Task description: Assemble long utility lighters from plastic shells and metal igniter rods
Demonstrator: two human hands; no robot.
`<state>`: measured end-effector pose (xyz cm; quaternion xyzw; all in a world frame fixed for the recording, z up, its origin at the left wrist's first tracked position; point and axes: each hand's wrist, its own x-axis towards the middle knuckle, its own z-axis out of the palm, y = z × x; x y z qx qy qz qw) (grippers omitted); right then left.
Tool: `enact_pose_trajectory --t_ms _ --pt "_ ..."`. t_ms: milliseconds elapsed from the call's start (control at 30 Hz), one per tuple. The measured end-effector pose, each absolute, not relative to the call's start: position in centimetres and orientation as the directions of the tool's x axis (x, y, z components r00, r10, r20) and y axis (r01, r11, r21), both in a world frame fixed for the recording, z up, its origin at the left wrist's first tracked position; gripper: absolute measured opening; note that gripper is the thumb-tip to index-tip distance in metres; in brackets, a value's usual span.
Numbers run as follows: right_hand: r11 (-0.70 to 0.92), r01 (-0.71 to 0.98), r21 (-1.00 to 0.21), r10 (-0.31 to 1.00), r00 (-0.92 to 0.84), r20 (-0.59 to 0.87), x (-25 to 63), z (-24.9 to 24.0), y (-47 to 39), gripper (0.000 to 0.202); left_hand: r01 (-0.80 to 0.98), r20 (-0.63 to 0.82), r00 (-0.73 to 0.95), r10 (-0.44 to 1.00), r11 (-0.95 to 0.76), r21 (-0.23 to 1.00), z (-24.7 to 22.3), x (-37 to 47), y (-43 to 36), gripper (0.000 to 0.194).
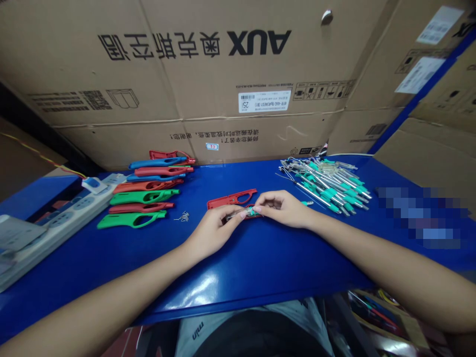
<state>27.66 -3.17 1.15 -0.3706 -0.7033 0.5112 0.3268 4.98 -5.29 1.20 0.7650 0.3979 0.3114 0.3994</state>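
Note:
Both hands meet over the middle of the blue table. Fingers of my left hand (210,230) are closed on the clear end of a lighter core (251,211), a small part with a green piece. My right hand (284,208) pinches the green end of the same core. Under the fingers lies a red lighter shell half, mostly hidden by the hands. Just behind it rests another red lighter shell half (226,199), its hollow side showing. Small screws (183,216) lie in a little heap left of my left hand.
At the left stands a row of red, blue and green lighter handles (145,197). A pile of lighter cores with metal tubes (327,183) lies at the right. A white power strip (63,223) runs along the left edge. Cardboard (208,74) walls the back.

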Motion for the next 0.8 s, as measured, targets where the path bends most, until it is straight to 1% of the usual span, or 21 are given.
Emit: enact_pose_trajectory --t_ms 167,400,567,700,800 --pt "0.214 0.176 -0.961 0.867 -0.488 0.104 27.5 1.08 -3.31 0.031 0.346 0.162 0.49 0.856 -0.362 0.865 1.21 5.02 -5.27 0.031" --pt "0.231 0.228 -0.946 0.894 -0.433 0.114 26.96 0.95 -3.74 0.034 0.312 0.153 0.477 0.866 -0.329 0.891 0.97 5.54 -5.46 0.03" --pt "0.238 0.231 -0.943 0.904 -0.408 0.128 26.81 0.84 -3.87 0.035 0.304 0.153 0.455 0.877 -0.314 0.899 0.69 5.68 -5.48 0.032" --pt "0.175 0.177 -0.968 0.894 -0.441 0.081 27.0 1.13 -3.51 0.038 0.312 0.155 0.474 0.867 -0.33 0.891 1.05 5.49 -5.23 0.03" --pt "0.11 0.177 -0.978 0.892 -0.452 0.019 27.25 1.48 -3.17 0.04 0.307 0.168 0.474 0.865 -0.341 0.888 1.2 5.36 -5.06 0.03"
